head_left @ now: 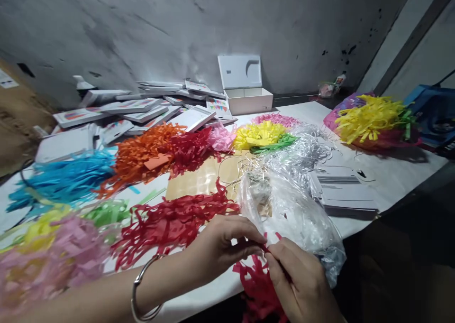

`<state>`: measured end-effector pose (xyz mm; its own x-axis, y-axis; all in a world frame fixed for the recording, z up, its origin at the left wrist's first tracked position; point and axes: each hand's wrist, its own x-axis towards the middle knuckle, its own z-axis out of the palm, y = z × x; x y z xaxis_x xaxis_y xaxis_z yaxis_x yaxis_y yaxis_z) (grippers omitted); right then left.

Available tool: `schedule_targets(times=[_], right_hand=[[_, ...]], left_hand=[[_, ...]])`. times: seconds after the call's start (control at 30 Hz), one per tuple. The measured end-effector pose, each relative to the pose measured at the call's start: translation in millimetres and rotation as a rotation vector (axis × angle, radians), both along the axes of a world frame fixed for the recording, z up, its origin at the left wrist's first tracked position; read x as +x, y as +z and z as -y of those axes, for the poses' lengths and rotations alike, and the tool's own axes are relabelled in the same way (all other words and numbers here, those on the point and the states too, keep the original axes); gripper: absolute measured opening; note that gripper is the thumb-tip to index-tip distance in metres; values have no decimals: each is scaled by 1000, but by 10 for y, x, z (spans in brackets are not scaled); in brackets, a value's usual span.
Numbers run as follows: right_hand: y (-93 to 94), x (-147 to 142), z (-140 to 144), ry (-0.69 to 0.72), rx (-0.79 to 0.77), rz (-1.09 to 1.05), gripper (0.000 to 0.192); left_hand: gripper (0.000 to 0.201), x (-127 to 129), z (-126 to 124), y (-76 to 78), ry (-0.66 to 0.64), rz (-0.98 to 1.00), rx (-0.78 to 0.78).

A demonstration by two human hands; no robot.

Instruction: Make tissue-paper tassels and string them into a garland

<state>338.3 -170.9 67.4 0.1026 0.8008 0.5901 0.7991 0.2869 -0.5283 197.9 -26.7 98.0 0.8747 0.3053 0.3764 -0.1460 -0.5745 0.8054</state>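
My left hand [232, 241], with a silver bangle on the wrist, pinches the top of a red tissue-paper tassel [254, 285]. Meeting it at the same spot, my right hand [302, 278] has its thumb and fingers closed on the tassel's twisted part. The cut strips hang below my hands, past the table's front edge. More red tassels [177, 218] lie in a heap left of my hands. Just beyond them rests a clear plastic bag [298, 214] with silvery stuff partly showing in it.
Orange [149, 147], blue [67, 173] and yellow tassels [261, 134] lie across the white-covered table. Flat white boxes [124, 107] are piled at the back left, near an open white box [249, 100]. A stack of printed cards [343, 188] sits right.
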Motion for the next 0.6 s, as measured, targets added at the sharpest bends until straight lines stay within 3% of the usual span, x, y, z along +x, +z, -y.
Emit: schedule_targets(times=[0.2, 0.33, 0.6], right_hand=[[119, -164, 36, 137, -146, 23, 25], [123, -307, 15, 221, -190, -5, 23], [-271, -675, -109, 299, -148, -71, 21]], left_hand=[[9, -352, 147, 51, 6, 28, 35], [9, -556, 199, 47, 45, 22, -38], [13, -1028, 274, -149, 193, -161, -589]])
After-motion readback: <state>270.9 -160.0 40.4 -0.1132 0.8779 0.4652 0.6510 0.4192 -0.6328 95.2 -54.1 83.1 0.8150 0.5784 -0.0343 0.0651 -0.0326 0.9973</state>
